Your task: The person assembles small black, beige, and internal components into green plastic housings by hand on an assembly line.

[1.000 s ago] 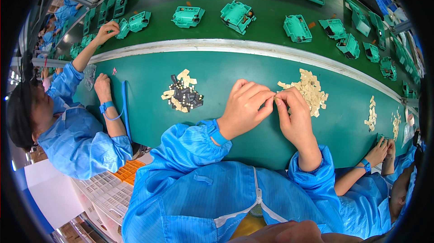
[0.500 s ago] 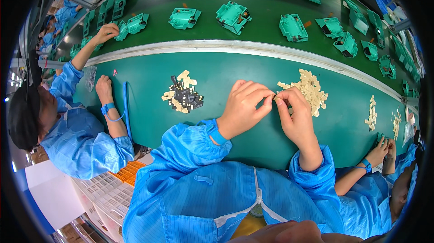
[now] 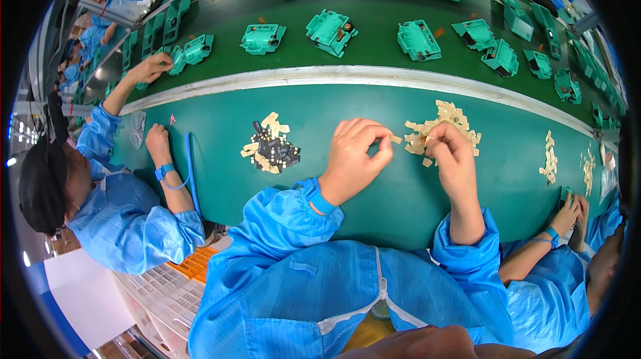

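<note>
My left hand (image 3: 354, 159) is over the middle of the green worktop, thumb and forefinger closed on a small tan piece (image 3: 395, 139) that sticks out toward the right. My right hand (image 3: 455, 159) is at the near side of a pile of small flat tan pieces (image 3: 456, 116), its thumb and forefinger pinched together; what lies between those fingertips is too small to tell. A second pile, to the left, mixes tan pieces with small black parts (image 3: 287, 154). A blue band (image 3: 319, 197) circles my left wrist.
Beyond a pale rail (image 3: 320, 75), teal plastic housings (image 3: 418, 40) stand on a dark green conveyor. A co-worker at the left reaches a hand (image 3: 152, 67) to a housing. At the right, another co-worker's hands (image 3: 567, 215) hold a teal part near smaller tan piles (image 3: 549, 159).
My hands were fingertip to fingertip at a small dark part; now they are apart. The right has shifted to the tan pile. A tan piece now shows in my left fingers.
</note>
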